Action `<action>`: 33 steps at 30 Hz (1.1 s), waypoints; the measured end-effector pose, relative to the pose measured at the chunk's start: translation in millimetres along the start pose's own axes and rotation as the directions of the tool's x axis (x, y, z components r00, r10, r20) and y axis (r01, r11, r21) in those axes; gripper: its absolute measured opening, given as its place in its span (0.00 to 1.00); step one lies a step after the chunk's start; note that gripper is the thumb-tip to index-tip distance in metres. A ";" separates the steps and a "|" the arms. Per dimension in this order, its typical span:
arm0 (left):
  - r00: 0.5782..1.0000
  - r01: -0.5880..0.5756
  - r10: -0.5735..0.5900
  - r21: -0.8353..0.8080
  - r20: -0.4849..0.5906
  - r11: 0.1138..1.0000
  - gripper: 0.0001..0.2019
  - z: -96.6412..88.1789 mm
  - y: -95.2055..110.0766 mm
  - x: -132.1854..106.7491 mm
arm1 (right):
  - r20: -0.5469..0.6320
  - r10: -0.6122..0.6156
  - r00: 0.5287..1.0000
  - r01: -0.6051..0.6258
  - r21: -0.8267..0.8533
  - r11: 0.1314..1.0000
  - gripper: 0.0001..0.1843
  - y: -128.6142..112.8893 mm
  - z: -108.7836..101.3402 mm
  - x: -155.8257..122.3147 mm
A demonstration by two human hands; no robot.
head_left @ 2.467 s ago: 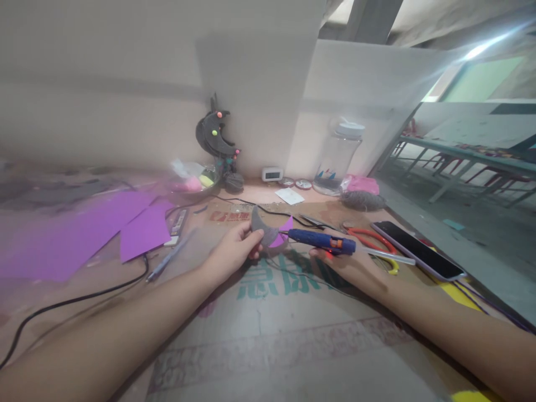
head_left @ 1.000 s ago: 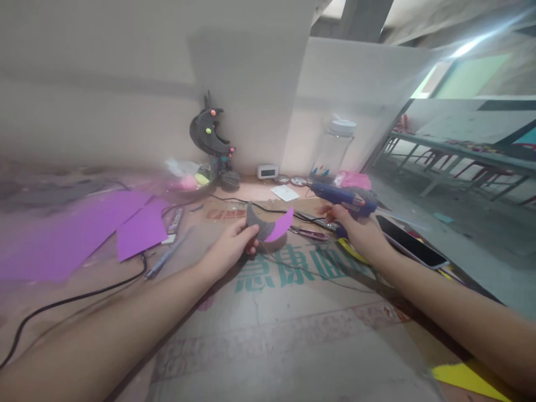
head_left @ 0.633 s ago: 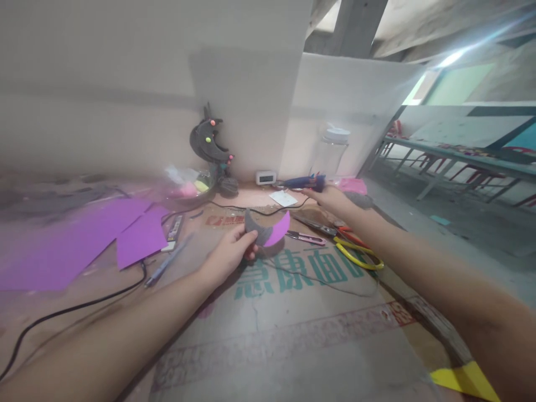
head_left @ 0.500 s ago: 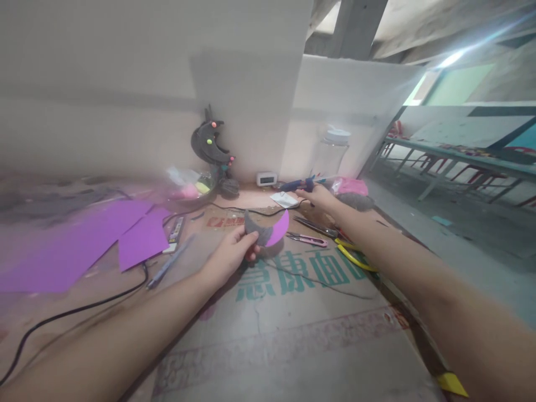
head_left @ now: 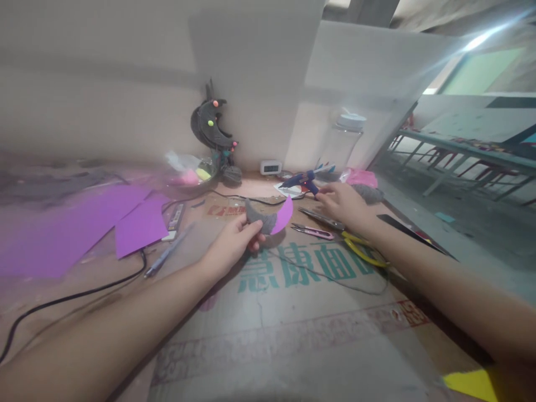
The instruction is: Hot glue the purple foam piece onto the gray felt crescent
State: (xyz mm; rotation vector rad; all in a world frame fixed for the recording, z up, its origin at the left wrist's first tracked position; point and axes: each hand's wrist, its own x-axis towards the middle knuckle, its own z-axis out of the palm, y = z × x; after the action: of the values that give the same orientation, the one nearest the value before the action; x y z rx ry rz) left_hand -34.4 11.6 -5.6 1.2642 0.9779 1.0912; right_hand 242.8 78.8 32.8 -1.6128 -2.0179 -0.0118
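Observation:
My left hand (head_left: 238,239) pinches a crescent (head_left: 282,216) of purple paper, its left part wrapped in grey yarn (head_left: 262,215). A loose strand trails from it across the cardboard to the right. My right hand (head_left: 345,205) is beside the handle of a blue glue gun (head_left: 302,180), fingers loosely apart with nothing seen in them. The glue gun rests over a small white sheet (head_left: 288,190). Below the right hand lie pink-handled thread snips (head_left: 314,231) and scissors with yellow handles (head_left: 363,251), partly hidden by the forearm.
A dark crescent ornament with coloured beads (head_left: 211,124) is by the wall. Purple paper sheets (head_left: 140,228), a pen (head_left: 165,257) and a black cable (head_left: 75,296) lie left. A small digital clock (head_left: 270,167), a clear bottle (head_left: 345,139) and a pink packet (head_left: 360,177) stand behind.
My right hand has let go of the glue gun and drawn back to the right and nearer. My left hand still holds the crescent. The view has shifted slightly.

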 end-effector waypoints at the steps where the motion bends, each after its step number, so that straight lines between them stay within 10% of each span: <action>1: 1.000 -0.001 0.001 -0.003 -0.004 1.000 0.08 0.4 0.6 -0.2 | 0.025 -0.047 0.999 0.046 0.045 0.998 0.17 -10.8 -3.1 -13.8; 6: 0.999 -0.009 0.008 -0.036 -0.041 0.999 0.09 2.2 4.6 -1.6 | 0.361 -0.176 0.916 0.030 0.377 0.926 0.18 -63.9 -1.2 -72.3; 16: 0.996 -0.049 0.049 0.003 -0.078 0.999 0.12 2.4 5.7 -0.3 | 0.401 -0.366 0.840 0.222 0.361 0.906 0.12 -98.3 10.0 -86.7; 20: 0.995 -0.051 0.051 0.008 -0.090 0.999 0.30 2.0 3.0 -1.2 | 0.368 -0.354 0.860 0.230 0.340 0.912 0.13 -93.9 7.1 -89.0; 25: 0.997 -0.074 0.074 0.142 0.003 0.987 0.11 0.9 -2.1 -1.5 | 0.253 -0.390 0.885 0.302 0.326 0.896 0.12 -86.9 7.8 -91.1; 33: 0.994 -0.091 0.068 0.319 0.082 0.944 0.21 4.3 -5.2 -7.2 | 0.156 -0.308 0.939 0.249 0.313 0.916 0.13 -76.8 4.0 -81.7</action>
State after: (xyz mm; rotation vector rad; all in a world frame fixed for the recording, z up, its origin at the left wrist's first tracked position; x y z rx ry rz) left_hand -31.4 3.6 -10.7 1.6084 1.0907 0.9662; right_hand 182.1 -14.8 20.1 -1.1727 -2.2679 0.3403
